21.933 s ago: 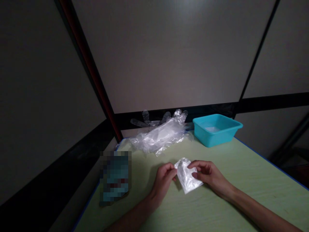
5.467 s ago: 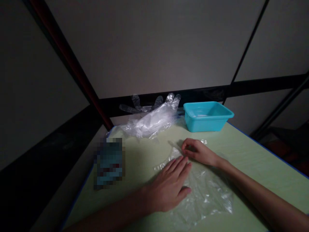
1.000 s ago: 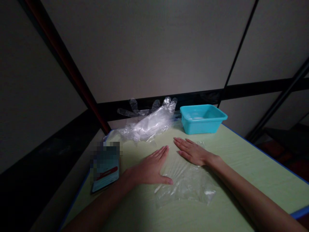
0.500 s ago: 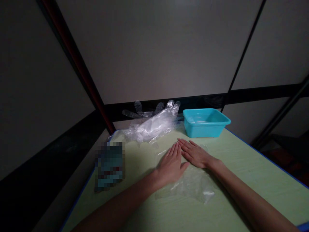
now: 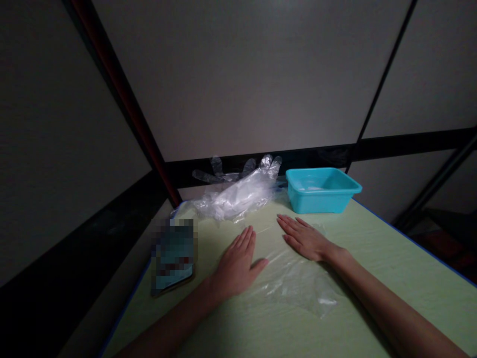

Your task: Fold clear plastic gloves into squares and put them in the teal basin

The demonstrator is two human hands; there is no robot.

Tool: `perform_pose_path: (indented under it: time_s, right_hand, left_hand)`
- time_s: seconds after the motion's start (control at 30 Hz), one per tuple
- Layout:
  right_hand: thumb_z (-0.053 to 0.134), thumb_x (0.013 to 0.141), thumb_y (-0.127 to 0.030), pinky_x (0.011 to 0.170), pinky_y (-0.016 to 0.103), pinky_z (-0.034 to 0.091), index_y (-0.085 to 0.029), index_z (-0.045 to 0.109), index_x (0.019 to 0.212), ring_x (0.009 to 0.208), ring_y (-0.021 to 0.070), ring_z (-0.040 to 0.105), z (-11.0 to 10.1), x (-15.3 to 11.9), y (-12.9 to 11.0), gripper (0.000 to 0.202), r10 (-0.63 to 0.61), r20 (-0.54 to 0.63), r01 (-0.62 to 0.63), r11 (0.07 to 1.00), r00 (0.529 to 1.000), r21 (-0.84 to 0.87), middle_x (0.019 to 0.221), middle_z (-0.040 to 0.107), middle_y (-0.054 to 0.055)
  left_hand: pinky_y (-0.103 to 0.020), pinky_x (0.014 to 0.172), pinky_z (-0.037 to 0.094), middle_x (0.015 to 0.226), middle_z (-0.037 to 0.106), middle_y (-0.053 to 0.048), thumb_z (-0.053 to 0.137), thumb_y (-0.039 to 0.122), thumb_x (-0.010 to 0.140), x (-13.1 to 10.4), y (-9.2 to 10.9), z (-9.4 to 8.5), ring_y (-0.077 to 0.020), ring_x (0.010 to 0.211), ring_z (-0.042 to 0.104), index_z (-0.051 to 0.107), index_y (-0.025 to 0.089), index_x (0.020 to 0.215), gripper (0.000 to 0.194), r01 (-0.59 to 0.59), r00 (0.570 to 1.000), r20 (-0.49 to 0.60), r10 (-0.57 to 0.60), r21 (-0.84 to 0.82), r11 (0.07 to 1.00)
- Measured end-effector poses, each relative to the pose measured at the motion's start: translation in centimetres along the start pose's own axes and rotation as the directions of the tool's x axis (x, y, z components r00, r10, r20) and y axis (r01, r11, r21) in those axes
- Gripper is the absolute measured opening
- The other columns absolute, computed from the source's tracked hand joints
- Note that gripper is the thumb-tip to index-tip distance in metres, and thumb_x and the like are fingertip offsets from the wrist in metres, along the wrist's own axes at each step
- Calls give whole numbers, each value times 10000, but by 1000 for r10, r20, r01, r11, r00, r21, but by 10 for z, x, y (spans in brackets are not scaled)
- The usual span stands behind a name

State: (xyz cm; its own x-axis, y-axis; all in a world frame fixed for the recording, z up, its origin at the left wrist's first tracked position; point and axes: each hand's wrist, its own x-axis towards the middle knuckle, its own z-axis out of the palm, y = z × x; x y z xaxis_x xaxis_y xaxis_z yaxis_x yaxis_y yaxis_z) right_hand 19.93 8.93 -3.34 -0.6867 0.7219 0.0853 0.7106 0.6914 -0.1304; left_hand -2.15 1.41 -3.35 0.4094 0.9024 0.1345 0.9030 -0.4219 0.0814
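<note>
A clear plastic glove (image 5: 294,283) lies spread on the table, its outline faint against the pale green top; parts of it are under my hands. My left hand (image 5: 236,263) rests flat on its left side, fingers together and thumb out. On its far right part lies my right hand (image 5: 303,238), palm down with fingers stretched out. Neither hand grips anything. Beyond them, a heap of clear disposable gloves (image 5: 238,194) sits at the table's far edge, some fingers sticking up.
A turquoise plastic basin (image 5: 322,191) stands at the far right of the green table (image 5: 391,278). On the left is a blurred-out, flat device (image 5: 173,258), perhaps a phone. Light wall panels (image 5: 253,89) with dark strips rise behind the table.
My left hand has slid left and slightly nearer, away from my right hand, over the plastic. My right hand has stayed almost in place. The view has shifted slightly.
</note>
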Motion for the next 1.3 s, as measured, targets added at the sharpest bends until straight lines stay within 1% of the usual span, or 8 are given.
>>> perform_pose_path:
  time_s: [0.33,0.53,0.67,0.77,0.9,1.07,1.2,1.3]
  right_hand:
    - [169,892,-390,1034,417,186,-106,187,1354,1282,204,151,-1,-2,1,542,13,0,-13,1000,1000,10,1405,162,89]
    - [212,885,-363,1032,388,221,-135,223,1348,1272,200,206,-15,-16,12,516,-28,-128,47,988,991,150,1404,203,75]
    - [258,876,-336,990,391,296,-154,350,1287,1209,221,341,-31,-22,9,458,-31,-218,79,973,975,215,1341,355,89]
    - [334,854,-300,868,360,410,-154,520,1110,1015,217,515,-38,-23,7,348,-34,-240,106,951,970,289,1123,555,100]
    - [399,820,-252,646,288,465,-128,606,858,709,167,569,-41,-24,11,245,-38,-169,103,914,985,393,819,625,75]
    - [455,796,-243,566,254,430,-138,603,753,611,129,526,-50,-29,10,186,-99,-59,114,881,993,460,712,604,33]
    - [621,691,-324,577,230,418,-151,601,755,643,117,518,-62,-38,-6,186,-250,95,164,831,963,532,728,583,7]
    - [706,589,-300,561,207,400,-156,594,761,627,100,490,-65,-42,-18,251,-334,198,173,809,922,561,702,551,-21]
  left_hand:
    - [-357,1044,178,1391,172,-184,282,554,812,0,2,-3,-238,1288,119,220,24,1304,726,17,1000,22,-18,7,1000]
    - [-362,1037,189,1384,190,-192,273,552,815,0,-1,-3,-243,1286,131,230,25,1296,715,4,1000,19,-4,14,1000]
    - [-386,1031,196,1379,196,-204,268,571,808,1,-8,-2,-259,1285,130,255,17,1286,732,20,1000,-5,-20,39,999]
    - [-407,1028,186,1380,189,-209,256,589,802,3,-16,-1,-273,1286,117,258,7,1285,756,55,998,-12,-54,67,996]
    - [-411,1031,156,1394,160,-195,262,590,802,4,-21,-8,-270,1291,90,222,26,1306,756,83,996,3,-84,77,994]
    - [-413,1037,127,1419,50,-165,241,564,827,8,-16,-31,-250,1298,8,137,59,1334,723,45,999,-19,-45,1,999]
    - [-359,1050,117,1430,10,-114,230,525,855,11,10,-41,-199,1301,-29,155,113,1337,638,-161,987,-29,160,-66,985]
    - [-336,1053,113,1431,61,-96,271,555,835,14,33,-35,-185,1305,6,226,144,1317,635,-343,938,31,347,-77,936]
